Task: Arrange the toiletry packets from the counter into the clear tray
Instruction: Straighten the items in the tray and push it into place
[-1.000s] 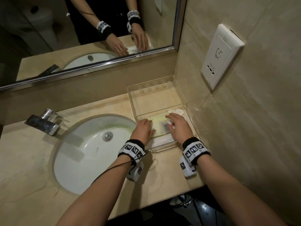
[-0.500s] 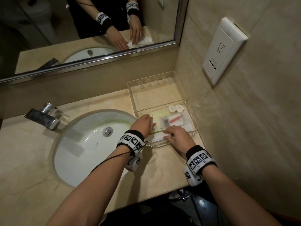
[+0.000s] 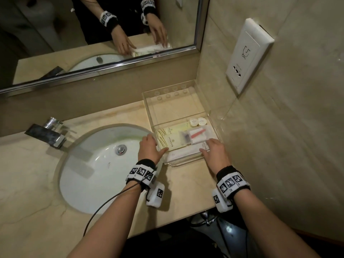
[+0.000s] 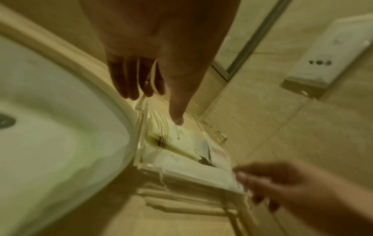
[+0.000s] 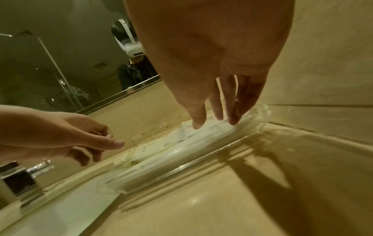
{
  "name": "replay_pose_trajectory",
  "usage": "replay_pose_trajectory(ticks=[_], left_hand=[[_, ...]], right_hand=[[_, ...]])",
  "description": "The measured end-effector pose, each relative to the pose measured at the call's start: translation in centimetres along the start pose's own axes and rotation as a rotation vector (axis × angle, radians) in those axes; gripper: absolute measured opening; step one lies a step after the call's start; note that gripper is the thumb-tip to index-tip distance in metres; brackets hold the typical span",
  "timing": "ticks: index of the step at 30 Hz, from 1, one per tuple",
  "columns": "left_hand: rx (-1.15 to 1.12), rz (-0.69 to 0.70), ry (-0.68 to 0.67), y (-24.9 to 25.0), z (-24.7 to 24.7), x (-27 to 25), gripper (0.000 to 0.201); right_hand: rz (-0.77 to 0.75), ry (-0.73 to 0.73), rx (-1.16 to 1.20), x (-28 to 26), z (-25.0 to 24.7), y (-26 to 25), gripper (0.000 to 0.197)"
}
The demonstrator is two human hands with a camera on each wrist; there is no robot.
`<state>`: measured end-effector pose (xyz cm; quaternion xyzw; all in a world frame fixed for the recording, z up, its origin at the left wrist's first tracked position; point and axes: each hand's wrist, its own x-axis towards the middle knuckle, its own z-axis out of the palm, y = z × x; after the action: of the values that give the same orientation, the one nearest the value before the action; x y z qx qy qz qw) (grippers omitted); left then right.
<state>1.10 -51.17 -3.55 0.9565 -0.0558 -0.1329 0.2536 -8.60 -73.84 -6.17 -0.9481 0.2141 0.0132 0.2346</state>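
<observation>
Both hands have drawn back off the packets (image 3: 174, 140), now uncovered in the clear tray's (image 3: 149, 107) near compartment on the bench (image 3: 186, 187); left hand (image 3: 149, 148) and right hand (image 3: 214, 153) rest spread at its edges, suggesting only tidying remains.

two hands (image 3: 149, 148), one clear tray (image 3: 188, 161), two round white caps (image 3: 197, 121).

- Clear plastic tray (image 3: 214, 116), see-through, beige marble counter (image 3: 33, 183) showing under it.
- Pale yellow paper packets (image 3: 172, 139) by the left hand's thumb, with dark stripes and small print.
- White packet (image 3: 186, 152) under the right hand's fingertips.
- Red stick in clear wrap (image 3: 198, 134) just beyond.
- White oval basin (image 3: 89, 164).
- Black wristbands with black-and-white square markers (image 3: 141, 173).
</observation>
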Motion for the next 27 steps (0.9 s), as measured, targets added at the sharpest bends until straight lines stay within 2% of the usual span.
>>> replay_pose_trajectory(ticks=[2, 5, 9, 11, 13, 15, 18, 27], left_hand=[[-0.067, -0.135, -0.131, -0.4, 0.2, -0.5, 0.053], [-0.050, -0.186, -0.224, -0.9, 0.7, -0.9, 0.056], [-0.198, -0.261, -0.259, -1.8, 1.3, -1.3, 0.050], [-0.340, -0.321, -0.309, -2.2, 1.2, -1.6, 0.043], [-0.423, -0.352, -0.367, -2.4, 1.1, -1.7, 0.033], [-0.453, -0.347, -0.410, -2.3, 0.9, -1.8, 0.027], [-0.478, -0.337, -0.424, -2.0, 0.7, -1.8, 0.021], [-0.596, -0.402, -0.414, -1.6, 1.3, -1.4, 0.025]], right_hand=[[0.030, -0.072, -0.073, -0.5, 0.3, 0.3, 0.048], [0.055, -0.109, -0.049, -1.0, 0.3, 0.2, 0.051], [0.045, 0.085, 0.122, -2.0, 0.1, 0.3, 0.041], [0.136, 0.084, 0.090, -2.2, 0.3, 0.8, 0.041], [0.298, -0.041, 0.065, -1.9, 0.2, 1.0, 0.048], [0.444, -0.151, 0.191, -1.4, 0.1, 1.0, 0.051], [0.583, -0.164, 0.569, -0.8, 0.5, 0.8, 0.045], [0.728, -0.123, 0.867, 0.6, 1.0, 0.3, 0.038]])
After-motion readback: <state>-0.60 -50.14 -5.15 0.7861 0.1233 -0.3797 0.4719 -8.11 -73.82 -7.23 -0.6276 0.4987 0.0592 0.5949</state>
